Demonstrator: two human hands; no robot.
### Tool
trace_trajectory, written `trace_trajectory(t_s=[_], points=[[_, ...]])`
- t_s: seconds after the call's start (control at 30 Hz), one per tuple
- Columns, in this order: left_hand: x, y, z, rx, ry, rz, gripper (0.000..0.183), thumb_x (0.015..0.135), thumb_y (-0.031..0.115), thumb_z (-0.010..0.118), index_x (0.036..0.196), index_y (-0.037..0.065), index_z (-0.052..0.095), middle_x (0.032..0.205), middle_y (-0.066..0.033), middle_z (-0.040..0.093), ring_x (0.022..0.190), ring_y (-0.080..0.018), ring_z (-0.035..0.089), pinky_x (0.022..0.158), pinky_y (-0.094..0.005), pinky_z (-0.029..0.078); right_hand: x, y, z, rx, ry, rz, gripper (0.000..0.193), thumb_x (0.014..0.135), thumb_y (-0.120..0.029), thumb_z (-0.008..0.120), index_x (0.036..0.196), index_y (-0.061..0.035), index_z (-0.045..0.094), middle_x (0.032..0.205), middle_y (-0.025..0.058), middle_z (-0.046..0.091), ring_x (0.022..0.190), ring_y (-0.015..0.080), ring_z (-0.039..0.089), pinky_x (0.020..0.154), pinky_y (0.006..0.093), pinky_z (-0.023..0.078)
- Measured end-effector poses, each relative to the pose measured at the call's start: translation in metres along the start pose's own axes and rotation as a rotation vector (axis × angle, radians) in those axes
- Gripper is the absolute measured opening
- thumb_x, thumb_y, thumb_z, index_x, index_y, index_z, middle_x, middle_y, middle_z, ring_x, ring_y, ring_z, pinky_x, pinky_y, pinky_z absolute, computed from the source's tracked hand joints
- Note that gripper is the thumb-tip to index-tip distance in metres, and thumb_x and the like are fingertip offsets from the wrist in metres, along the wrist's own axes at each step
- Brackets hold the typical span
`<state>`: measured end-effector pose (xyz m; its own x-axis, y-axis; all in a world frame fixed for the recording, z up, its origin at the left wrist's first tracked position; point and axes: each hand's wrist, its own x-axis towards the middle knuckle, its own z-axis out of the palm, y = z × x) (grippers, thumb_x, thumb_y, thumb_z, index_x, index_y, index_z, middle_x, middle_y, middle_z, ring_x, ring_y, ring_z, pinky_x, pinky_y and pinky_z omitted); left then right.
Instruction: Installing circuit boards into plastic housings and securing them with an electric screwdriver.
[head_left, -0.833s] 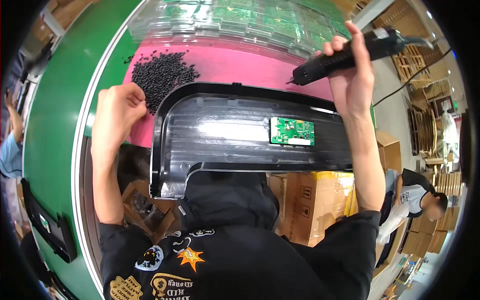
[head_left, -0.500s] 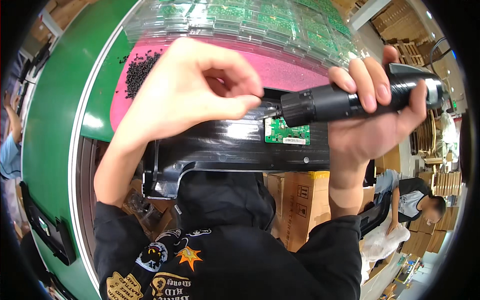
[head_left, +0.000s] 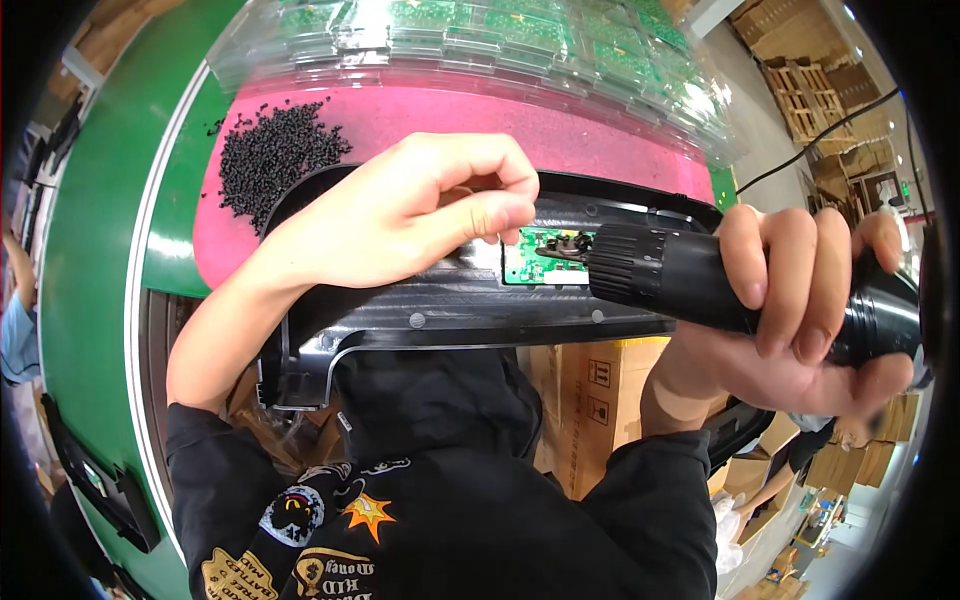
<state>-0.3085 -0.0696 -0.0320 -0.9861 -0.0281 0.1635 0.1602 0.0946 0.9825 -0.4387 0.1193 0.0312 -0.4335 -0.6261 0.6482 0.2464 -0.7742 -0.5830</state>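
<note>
left hand (head_left: pixel 400 205): fingers (head_left: pixel 513 160) pinched | right hand (head_left: pixel 795 300): wrapped around screwdriver (head_left: pixel 690 275)

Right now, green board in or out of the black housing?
In: the green board lies inside the black housing, on its inner surface.

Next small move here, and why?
I'd probably bring the driver tip to the left hand's fingertips before lowering it. In view, the tip overlaps the board, the fingertips are curled together by the board's left end, and the right hand already grips the driver. Can't tell whether the left fingertips hold a screw.
</note>
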Motion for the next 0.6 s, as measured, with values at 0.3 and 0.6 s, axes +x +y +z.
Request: trace_trajectory(t_s=[0.3,0.6], points=[[0.004,-0.012,-0.001,0.506,-0.005,0.287,0.019,0.08,0.001,0.071,0.091,-0.003,0.056,0.086,-0.012,0.061,0.078,-0.0288,0.063,0.069,-0.0351,0.051,0.006,0.014,-0.015,-0.132,-0.118,0.016,0.059,0.083,-0.051,0.068,0.122,-0.0097,0.05,0.066,-0.006,0.049,0.055,0.0068,0.048,0.064,0.0284,0.041],[0.007,-0.021,-0.001,0.58,0.048,0.291,0.019,0.078,-0.001,0.07,0.092,-0.002,0.058,0.089,-0.0129,0.062,0.08,-0.0324,0.063,0.07,-0.0364,0.052,0.009,0.025,-0.023,-0.177,-0.225,0.152,0.072,0.084,-0.061,0.064,0.133,-0.0116,0.047,0.068,-0.0054,0.052,0.058,0.0081,0.05,0.066,0.0298,0.042]])
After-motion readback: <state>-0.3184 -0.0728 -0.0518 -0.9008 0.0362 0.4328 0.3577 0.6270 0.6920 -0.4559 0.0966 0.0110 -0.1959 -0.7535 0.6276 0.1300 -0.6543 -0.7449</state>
